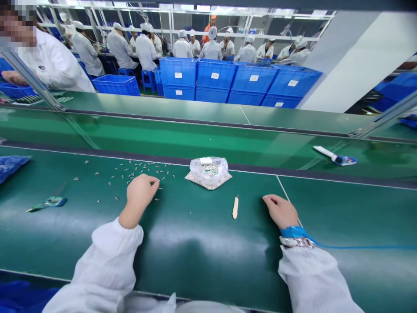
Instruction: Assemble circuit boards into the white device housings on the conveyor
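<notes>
Small metal parts (132,175) lie scattered on the bench (195,269), ringing your left hand (140,191) from 8 o'clock, past 12, to 4. Its grip appears pinched, thumb to fingertips; whether a part sits between them cannot be told. For clean handling, take parts singly with the fingertips, raising the wrist so that the white cuff (133,234) sweeps none aside; the thicker patch, at 11 to 1 o'clock, calls for most care. Between 2 and 3 o'clock from that hand sits a clear bag (208,181) of small pieces, best left unbumped. From the bag, a pale-handled tool (235,208) lies between 4 and 5 o'clock, dark tip toward 12. At 3 o'clock from the tool, your right hand (282,211) is half-curled, its grip unreadable; let the blue cord (358,247) run clear toward 3.
</notes>
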### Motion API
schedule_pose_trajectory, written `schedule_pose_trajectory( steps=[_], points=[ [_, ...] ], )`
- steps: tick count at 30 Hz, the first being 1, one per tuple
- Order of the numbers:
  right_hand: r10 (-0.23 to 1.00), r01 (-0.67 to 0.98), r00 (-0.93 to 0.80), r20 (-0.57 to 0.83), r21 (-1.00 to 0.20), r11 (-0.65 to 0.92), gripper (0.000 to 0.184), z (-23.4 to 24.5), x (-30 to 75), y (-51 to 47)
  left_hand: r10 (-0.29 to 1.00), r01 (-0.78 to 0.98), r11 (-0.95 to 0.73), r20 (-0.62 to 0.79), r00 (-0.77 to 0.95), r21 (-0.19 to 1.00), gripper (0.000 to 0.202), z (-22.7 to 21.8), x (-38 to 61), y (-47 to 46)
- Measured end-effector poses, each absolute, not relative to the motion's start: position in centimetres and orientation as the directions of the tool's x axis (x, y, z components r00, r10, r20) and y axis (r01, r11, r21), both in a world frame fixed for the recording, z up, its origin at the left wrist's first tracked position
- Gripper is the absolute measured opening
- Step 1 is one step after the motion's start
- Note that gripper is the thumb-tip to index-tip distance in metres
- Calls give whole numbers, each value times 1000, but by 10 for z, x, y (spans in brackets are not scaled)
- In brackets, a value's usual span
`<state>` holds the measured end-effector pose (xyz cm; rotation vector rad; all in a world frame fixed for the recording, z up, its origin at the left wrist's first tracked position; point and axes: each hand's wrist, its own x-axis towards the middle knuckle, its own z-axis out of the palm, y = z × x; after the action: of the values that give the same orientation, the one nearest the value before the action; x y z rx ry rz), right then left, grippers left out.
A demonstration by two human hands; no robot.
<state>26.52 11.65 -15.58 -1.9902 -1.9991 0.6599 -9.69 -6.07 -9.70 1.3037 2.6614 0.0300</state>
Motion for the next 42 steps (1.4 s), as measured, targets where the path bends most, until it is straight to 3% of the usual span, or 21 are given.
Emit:
schedule_pose_trajectory(
  steps=[7,18,29,42],
  points=[
    [990,874,-40,-134,-486,-31,36,-155,265,115,752,791,595,-247,-611,-146,28,-93,-123,-36],
    [989,876,-52,-137,-481,-21,37,-160,266,116,756,820,487,-325,-568,-301,30,-92,-117,-17],
    [991,869,-64,-116,-495,-2,37,-159,267,116,778,839,430,-335,-532,-334,31,-100,-120,-11],
    [988,870,-42,-151,-492,-39,36,-154,264,115,799,848,461,-292,-525,-262,32,-100,-129,-8]
  ],
)
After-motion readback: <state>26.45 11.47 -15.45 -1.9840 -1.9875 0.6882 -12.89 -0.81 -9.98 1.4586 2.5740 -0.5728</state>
